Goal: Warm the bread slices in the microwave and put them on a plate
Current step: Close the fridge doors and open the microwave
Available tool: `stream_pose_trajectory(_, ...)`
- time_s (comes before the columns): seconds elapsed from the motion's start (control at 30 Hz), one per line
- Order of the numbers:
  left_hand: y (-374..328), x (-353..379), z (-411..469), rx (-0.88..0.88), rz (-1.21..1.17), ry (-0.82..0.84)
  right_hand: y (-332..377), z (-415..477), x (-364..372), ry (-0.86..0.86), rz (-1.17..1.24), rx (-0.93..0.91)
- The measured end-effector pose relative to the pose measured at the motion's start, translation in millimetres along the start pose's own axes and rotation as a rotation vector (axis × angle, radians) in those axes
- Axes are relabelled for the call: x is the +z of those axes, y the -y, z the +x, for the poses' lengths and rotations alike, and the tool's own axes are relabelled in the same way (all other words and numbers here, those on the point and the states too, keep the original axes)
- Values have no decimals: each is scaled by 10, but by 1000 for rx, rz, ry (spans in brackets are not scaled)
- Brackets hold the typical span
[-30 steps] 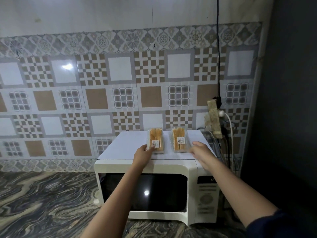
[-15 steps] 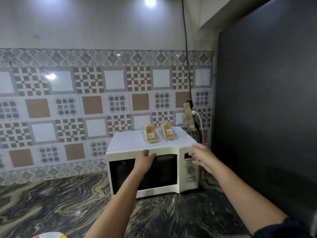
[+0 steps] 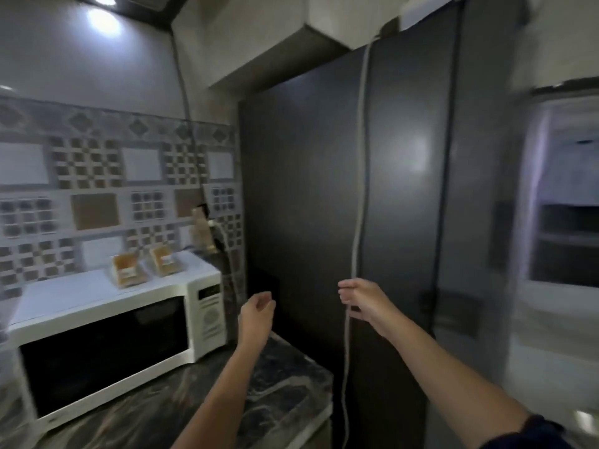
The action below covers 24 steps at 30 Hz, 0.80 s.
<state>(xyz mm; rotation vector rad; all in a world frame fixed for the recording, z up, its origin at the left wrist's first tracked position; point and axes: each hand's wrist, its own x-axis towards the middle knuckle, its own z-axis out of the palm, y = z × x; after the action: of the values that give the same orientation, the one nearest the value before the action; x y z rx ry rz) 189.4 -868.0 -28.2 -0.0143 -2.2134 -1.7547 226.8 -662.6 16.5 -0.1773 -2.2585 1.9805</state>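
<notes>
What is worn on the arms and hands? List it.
Left hand and right hand are bare: no gloves, rings or watch show. Both forearms are uncovered. A dark navy sleeve shows only at the right arm's upper end; no sleeve shows on the left.

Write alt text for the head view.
Two bare hands are raised before a dark fridge: the left hand loosely curled and empty, the right hand at a pale cord hanging down its front, grip unclear in the blur. To the left, a shut white microwave on a marble counter carries two bread packs on top.
</notes>
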Motion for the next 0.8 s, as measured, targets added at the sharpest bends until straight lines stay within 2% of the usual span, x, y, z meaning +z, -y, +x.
stream_pose_trajectory(0.23,-781,1494,-657,174,-208,172,40,-546,-1702,-251,155,-43)
stream_pose_trajectory(0.4,-1470,2673,-1324,312,-323,212,8,-1037,-3037,-348,142,-63)
stream_pose_trajectory(0.53,-1925,3608,-1855,402,-401,319,-112,-1379,-4120,-473,153,-60)
stream_pose_trajectory(0.8,-2150,5226,-2444,380,-354,574,-532,-1713,-5625,-735,180,37)
